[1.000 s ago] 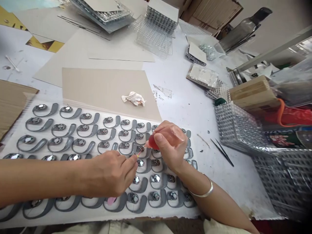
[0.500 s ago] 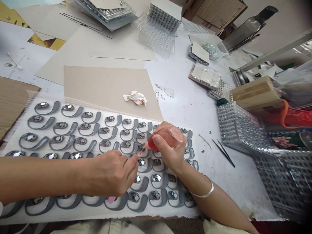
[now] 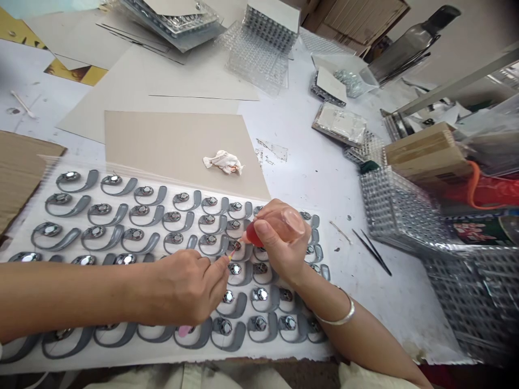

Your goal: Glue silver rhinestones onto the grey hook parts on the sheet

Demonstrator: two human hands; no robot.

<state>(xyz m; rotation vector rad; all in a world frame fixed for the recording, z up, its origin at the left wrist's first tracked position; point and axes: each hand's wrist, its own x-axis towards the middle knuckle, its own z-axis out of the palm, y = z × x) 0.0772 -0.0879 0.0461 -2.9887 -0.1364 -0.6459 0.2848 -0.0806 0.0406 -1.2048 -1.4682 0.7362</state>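
There's the left hand [image 3: 186, 289] pinching a thin swab [image 3: 231, 255], its orange tip right at a grey ear-hook piece [image 3: 234, 246], and the right hand [image 3: 284, 240] squeezing a red rubber bulb [image 3: 253, 235] just beside it! Rows of these pieces cover the white sheet [image 3: 121, 362], with a crumpled tissue [image 3: 224, 162] on the beige card [image 3: 162, 146] beyond.

Ear hooks [image 3: 145, 190] lie in rows on paper [image 3: 320, 351], tweezers [image 3: 372, 252] to the right.
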